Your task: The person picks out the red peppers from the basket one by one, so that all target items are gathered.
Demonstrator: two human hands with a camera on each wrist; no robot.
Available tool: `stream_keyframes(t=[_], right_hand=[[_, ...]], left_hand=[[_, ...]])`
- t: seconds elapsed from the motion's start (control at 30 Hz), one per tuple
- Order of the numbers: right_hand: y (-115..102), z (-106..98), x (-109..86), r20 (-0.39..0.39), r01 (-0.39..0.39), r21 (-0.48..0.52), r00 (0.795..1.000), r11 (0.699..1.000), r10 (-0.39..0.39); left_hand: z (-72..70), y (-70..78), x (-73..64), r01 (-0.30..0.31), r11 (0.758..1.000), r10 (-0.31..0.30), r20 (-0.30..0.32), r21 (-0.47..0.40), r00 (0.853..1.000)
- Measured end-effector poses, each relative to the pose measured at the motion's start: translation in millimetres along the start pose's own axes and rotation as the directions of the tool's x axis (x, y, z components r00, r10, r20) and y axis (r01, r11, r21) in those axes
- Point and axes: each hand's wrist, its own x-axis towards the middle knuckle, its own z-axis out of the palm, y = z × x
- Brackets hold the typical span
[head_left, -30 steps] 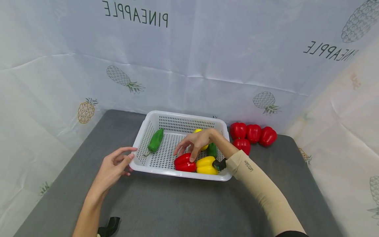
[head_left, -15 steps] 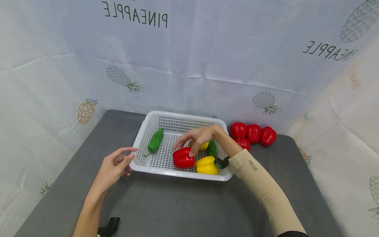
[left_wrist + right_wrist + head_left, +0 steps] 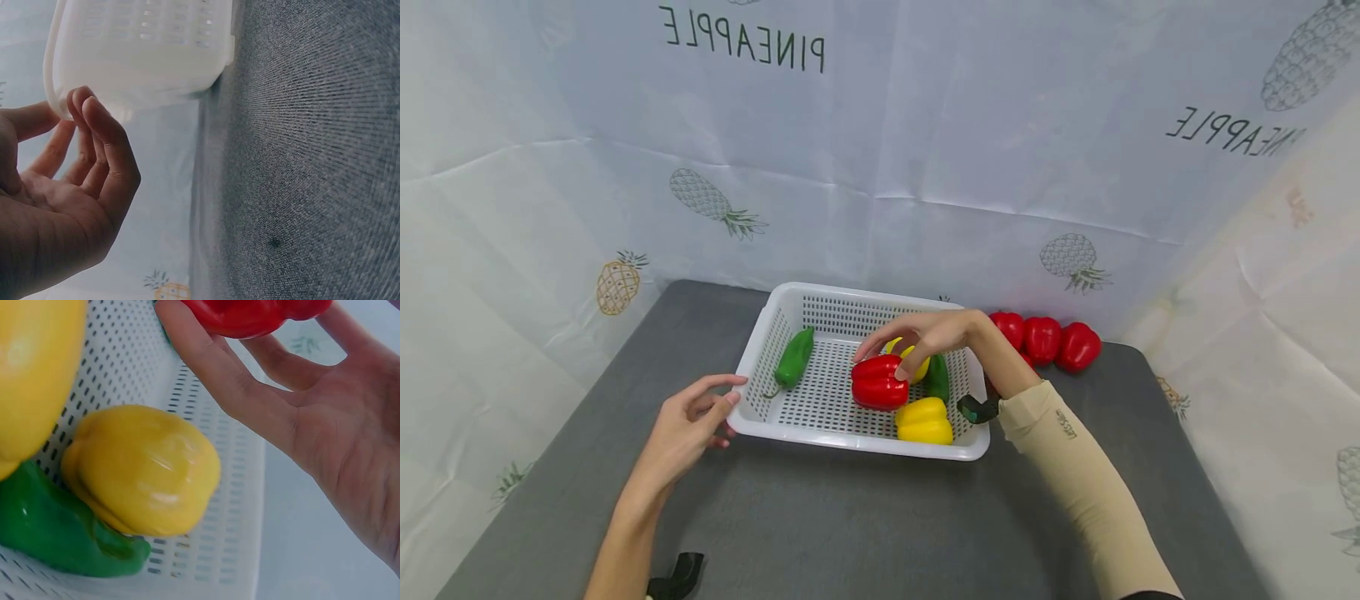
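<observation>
A white perforated plastic basket (image 3: pixel 850 442) sits on the dark table. My left hand (image 3: pixel 688 429) pinches its near left corner, thumb and fingers at the rim, as the left wrist view also shows. My right hand (image 3: pixel 928 333) grips a red bell pepper (image 3: pixel 878 385) between thumb and fingers, raised over the basket; in the right wrist view this red pepper is partly cut off at the top. Inside the basket lie a green pepper (image 3: pixel 795 357) on the left, a yellow bell pepper (image 3: pixel 925 422) in the near right, another yellow pepper (image 3: pixel 144 469) and a second green pepper (image 3: pixel 69 531).
Several red bell peppers (image 3: pixel 1042 340) stand on the table right of the basket, partly behind my right forearm. A white curtain (image 3: pixel 880 150) with pineapple prints hangs behind the table and along both sides. The grey table (image 3: pixel 835 525) extends in front of the basket.
The right hand has lifted the red bell pepper off the basket's floor, up and slightly right and away from me. The left hand has stayed at the basket's corner.
</observation>
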Motion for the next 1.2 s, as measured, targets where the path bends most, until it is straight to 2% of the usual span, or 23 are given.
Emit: stream_keyframes(t=[0.23, 0.43, 0.57, 0.7, 1.0, 1.2], right_hand=[[-3.7, -2.6, -25.6, -0.056, 0.045, 0.011, 0.997, 0.999, -0.044], [0.4, -2.6, -51.0, -0.130, 0.098, -0.027, 0.986, 0.995, -0.101], [5.1, -2.5, -70.1, -0.191, 0.119, -0.048, 0.973, 0.992, -0.126], [9.2, -1.7, -91.6, -0.246, 0.124, -0.028, 0.961, 0.992, -0.127], [21.7, 3.2, -133.0, -0.320, 0.176, 0.015, 0.933, 0.984, -0.162], [34.2, 8.9, -160.1, -0.370, 0.232, -0.021, 0.902, 0.972, -0.224]], left_hand=[[-0.7, 0.2, -0.9, -0.005, 1.000, 0.005, 0.001, 0.007, 1.000], [-0.3, 0.1, -0.6, 0.004, 1.000, -0.004, -0.002, 0.007, 1.000], [-0.1, -1.5, -0.7, 0.006, 1.000, -0.006, -0.004, 0.005, 1.000], [0.0, -2.7, -0.5, 0.003, 1.000, -0.003, -0.003, 0.005, 1.000], [-0.4, -1.7, 0.6, 0.006, 1.000, -0.006, -0.004, 0.007, 1.000], [0.3, -1.3, 1.2, 0.014, 1.000, -0.014, -0.002, 0.004, 1.000]])
